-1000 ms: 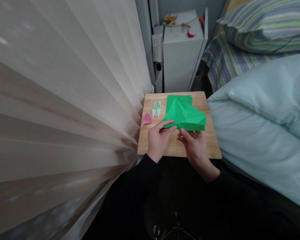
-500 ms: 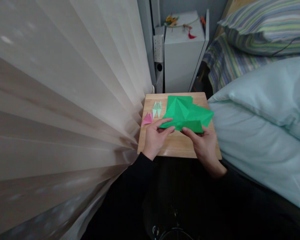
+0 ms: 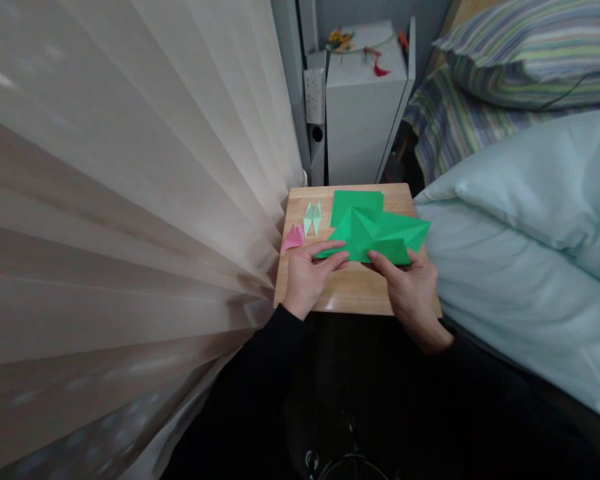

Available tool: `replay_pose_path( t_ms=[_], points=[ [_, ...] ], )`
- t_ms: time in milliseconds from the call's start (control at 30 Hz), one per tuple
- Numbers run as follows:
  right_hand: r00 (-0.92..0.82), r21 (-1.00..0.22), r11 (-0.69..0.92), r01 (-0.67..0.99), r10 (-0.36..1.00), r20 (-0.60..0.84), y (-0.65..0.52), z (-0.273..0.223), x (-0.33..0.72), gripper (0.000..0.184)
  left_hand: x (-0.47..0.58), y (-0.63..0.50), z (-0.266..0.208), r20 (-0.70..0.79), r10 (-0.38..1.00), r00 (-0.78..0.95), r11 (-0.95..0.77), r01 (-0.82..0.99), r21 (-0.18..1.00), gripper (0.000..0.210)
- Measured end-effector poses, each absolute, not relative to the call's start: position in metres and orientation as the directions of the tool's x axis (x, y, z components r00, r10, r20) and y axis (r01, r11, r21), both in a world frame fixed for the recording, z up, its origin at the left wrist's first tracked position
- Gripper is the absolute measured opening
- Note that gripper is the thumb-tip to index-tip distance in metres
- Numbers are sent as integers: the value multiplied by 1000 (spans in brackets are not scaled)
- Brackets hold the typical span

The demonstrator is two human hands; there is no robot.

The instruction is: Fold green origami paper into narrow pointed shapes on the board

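A creased sheet of green origami paper is held in both hands above a small wooden table, its near edge partly folded and its right corner pointing outward. My left hand pinches the near left part between thumb and fingers. At the near right edge, my right hand grips the paper, thumb on top and fingers underneath, mostly hidden. Behind the held sheet lies more green paper, squared and flat. A pale green folded paper piece and a pink folded paper piece rest left of it.
The wooden tabletop stands between a pale curtain on the left and a bed with a light blue quilt on the right. Beyond it is a white cabinet with small ornaments. A striped pillow lies at the back right.
The green sheet has lowered toward me and tilted, showing more of the squared green paper behind it. My right thumb has shifted slightly along the near edge; both hands keep their hold.
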State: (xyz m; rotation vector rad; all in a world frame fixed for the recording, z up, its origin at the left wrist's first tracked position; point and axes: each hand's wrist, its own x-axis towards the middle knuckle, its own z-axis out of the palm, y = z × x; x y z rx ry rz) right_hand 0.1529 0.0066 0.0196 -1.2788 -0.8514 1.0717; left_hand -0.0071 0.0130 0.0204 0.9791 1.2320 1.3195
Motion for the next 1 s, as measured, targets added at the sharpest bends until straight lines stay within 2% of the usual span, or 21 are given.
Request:
replay_pose_path(
  t_ms=[367, 600, 833, 1000],
  points=[
    [303, -976, -19, -215, 949, -85, 7, 20, 151, 24, -6, 13, 20, -88, 985, -149, 61, -178, 982, 34],
    [330, -964, 17, -264, 941, -74, 12, 14, 154, 27, -13, 14, 21, -99, 994, -35, 91, -181, 979, 43],
    [356, -990, 24, -138, 934, -27, 14, 1, 162, 30, -20, 19, 18, -29, 994, -109, 5, -218, 976, 36],
    [364, -992, 20, -122, 931, -26, 14, 3, 162, 34, -20, 19, 19, -5, 981, -195, -34, -193, 981, 28]
  ],
)
